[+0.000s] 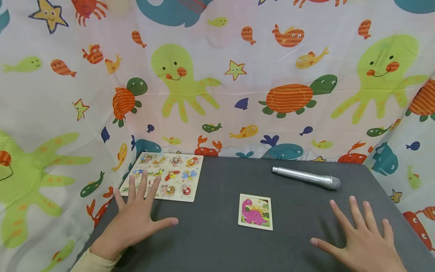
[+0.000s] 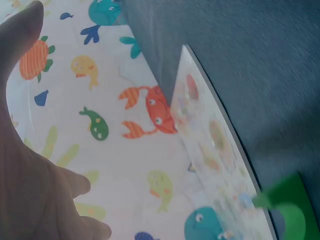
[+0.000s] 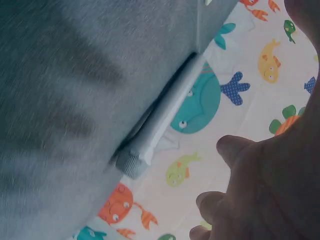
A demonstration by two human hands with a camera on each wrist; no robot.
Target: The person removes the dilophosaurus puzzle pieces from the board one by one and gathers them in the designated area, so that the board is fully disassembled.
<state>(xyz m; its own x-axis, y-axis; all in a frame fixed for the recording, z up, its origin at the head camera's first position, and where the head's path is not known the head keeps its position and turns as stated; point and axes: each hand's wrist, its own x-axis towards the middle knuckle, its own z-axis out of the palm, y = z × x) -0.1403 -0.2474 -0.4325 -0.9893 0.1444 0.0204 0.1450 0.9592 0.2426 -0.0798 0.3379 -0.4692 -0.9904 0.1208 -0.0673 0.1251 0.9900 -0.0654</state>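
Observation:
My left hand [image 1: 136, 217] hovers with fingers spread, overlapping the near edge of a pegged insect puzzle board [image 1: 183, 177] in the head view. Nothing is in its grasp. On the other side, my right hand [image 1: 367, 236] is also spread wide and holds nothing, nearer to me than a silver microphone [image 1: 306, 177]. Between the hands lies a small square picture puzzle [image 1: 255, 212] with a pink dinosaur. The right wrist view shows the microphone [image 3: 160, 117] lying beyond the fingertips. In the left wrist view the puzzle board [image 2: 210, 145] appears edge-on.
A dark grey table [image 1: 217, 245] carries these things. White cloth [image 1: 217, 83] printed with sea animals hangs behind it and along both sides. A green piece [image 2: 290, 205] shows at the lower right of the left wrist view, beside the board.

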